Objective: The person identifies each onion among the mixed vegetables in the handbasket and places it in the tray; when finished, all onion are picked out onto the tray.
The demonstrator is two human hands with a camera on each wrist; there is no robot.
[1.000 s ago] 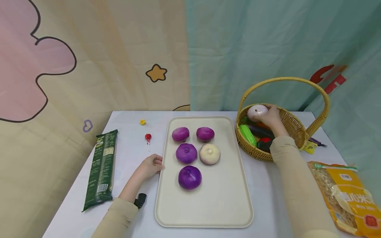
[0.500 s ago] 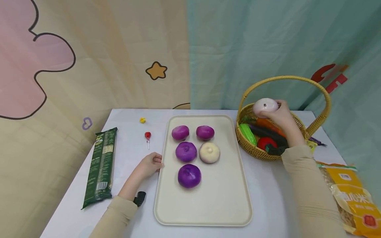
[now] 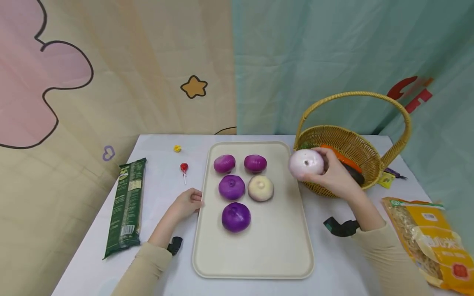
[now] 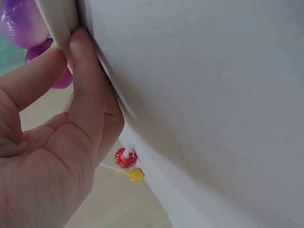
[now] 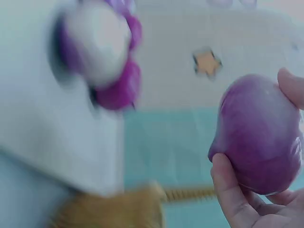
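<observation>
From the head view, the right hand point(image 3: 335, 174) holds a pale pinkish onion point(image 3: 306, 164) in the air, fingers curled round its far side, above the right edge of the cream tray point(image 3: 255, 255) and just in front of the wicker basket point(image 3: 364, 160). The left hand point(image 3: 185, 205) rests on the white table point(image 3: 163, 189) with its fingertips against the tray's left rim; its fingers are loosely bent and enclose nothing. On the tray lie four purple onions point(image 3: 236, 216) and one whitish onion point(image 3: 261, 188). A green packet point(image 3: 126, 205) and a red lollipop point(image 3: 184, 169) lie to the left of the tray, a yellow bag point(image 3: 433, 242) to the far right.

In the left wrist view, the left hand point(image 4: 52, 156) presses the tip of one nearly straight finger point(image 4: 85, 85) against the tray rim point(image 4: 59, 19); the thumb lies apart and nothing is gripped. The lollipop point(image 4: 125, 158) shows beyond.

In the right wrist view, much blurred, the right hand point(image 5: 266, 204) cups the onion point(image 5: 259, 133), which looks purple here, a finger point(image 5: 228, 190) curled under it and another fingertip on its upper side. The tray onions point(image 5: 102, 52) are smeared beyond.
</observation>
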